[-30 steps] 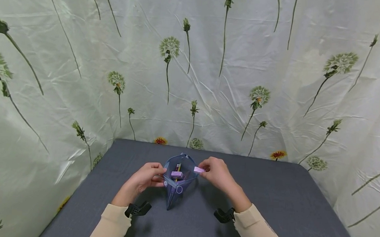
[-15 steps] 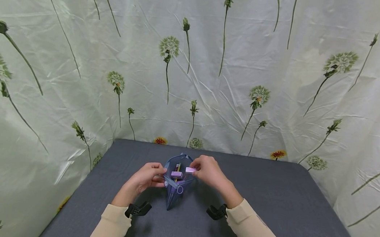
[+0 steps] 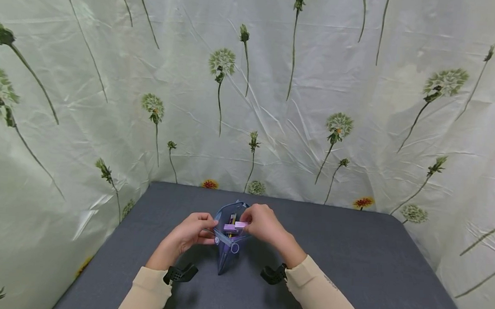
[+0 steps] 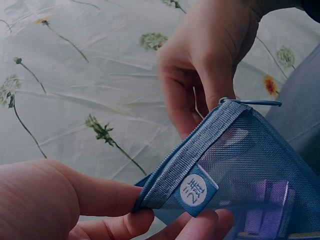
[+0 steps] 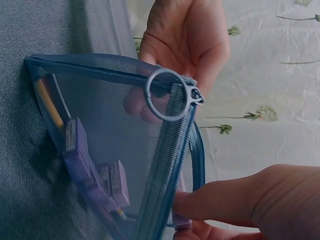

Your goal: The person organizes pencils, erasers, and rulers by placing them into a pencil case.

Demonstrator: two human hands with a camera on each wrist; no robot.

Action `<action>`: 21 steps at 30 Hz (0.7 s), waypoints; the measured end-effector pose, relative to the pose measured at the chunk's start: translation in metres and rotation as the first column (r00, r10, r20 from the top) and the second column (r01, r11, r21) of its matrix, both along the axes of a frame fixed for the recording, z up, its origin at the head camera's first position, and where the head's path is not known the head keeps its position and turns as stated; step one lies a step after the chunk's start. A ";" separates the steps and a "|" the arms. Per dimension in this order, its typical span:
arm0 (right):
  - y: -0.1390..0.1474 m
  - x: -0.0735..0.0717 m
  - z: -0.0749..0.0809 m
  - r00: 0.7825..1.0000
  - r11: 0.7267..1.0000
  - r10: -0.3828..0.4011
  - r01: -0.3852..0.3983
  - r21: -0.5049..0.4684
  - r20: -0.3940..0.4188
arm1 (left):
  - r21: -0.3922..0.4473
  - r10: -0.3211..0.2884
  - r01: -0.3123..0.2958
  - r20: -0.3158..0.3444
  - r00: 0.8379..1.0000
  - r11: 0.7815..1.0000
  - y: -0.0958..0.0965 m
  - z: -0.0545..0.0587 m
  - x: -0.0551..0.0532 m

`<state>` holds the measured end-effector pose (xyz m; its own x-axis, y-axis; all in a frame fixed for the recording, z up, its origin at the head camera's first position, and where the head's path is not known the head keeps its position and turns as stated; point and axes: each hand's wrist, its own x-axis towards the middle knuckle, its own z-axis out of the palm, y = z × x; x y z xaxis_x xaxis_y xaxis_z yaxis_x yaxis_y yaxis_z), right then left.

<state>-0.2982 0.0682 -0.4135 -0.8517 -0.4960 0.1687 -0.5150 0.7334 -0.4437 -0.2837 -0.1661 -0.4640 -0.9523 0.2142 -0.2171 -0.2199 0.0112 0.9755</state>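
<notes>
A blue mesh zip pouch (image 3: pixel 222 259) stands on the table with its mouth spread. My left hand (image 3: pixel 189 231) pinches the left edge of the mouth; the left wrist view shows thumb and fingers on the zip edge beside a round-logo tag (image 4: pixel 195 191). At the opening, my right hand (image 3: pixel 264 225) pinches a small purple eraser (image 3: pixel 240 225), partly hidden by the pouch edge in the right wrist view. Inside lie another purple eraser (image 3: pixel 229 228) and some pencils (image 3: pixel 232 217). Through the mesh, several purple blocks (image 5: pixel 76 145) show at the bottom.
A dark grey table (image 3: pixel 330 263) spreads around the pouch. Behind it and at the sides hangs a pale flower-print curtain (image 3: pixel 184 75). A ring zip pull (image 5: pixel 166 95) hangs at the near corner of the pouch.
My right hand has moved left with the eraser, from the pouch's right rim to over its opening. My left hand keeps its hold on the pouch edge.
</notes>
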 end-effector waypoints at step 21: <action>0.016 0.000 0.005 0.996 0.997 -0.016 0.022 -0.069 0.090 | -0.002 -0.020 0.020 -0.019 1.000 1.000 0.005 0.002 0.003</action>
